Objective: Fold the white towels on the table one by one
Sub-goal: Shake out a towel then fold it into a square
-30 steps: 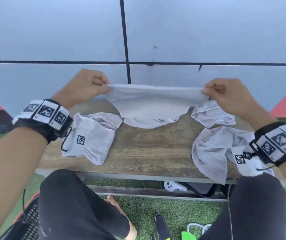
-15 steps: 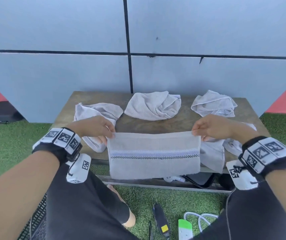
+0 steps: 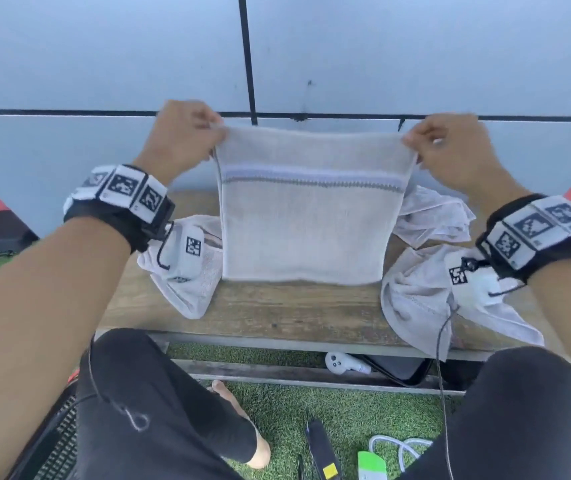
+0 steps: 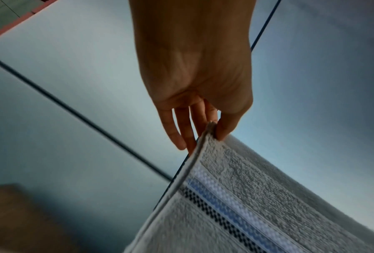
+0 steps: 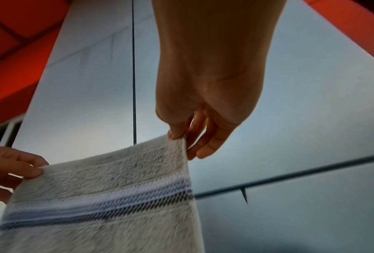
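The left hand (image 3: 180, 140) and right hand (image 3: 450, 150) each pinch a top corner of the towel (image 3: 306, 216); it hangs flat above the table (image 3: 291, 306), between 2 crumpled towels (image 3: 187, 271).

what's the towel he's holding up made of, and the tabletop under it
Held towel: looks like cotton terry, its looped fuzzy pile plain in the wrist views, with a flat woven band in white, blue and a dark checked line. Table: seemingly weathered wood, matte, with streaky grain and stains; a grey, possibly metal, frame edge runs along its front.
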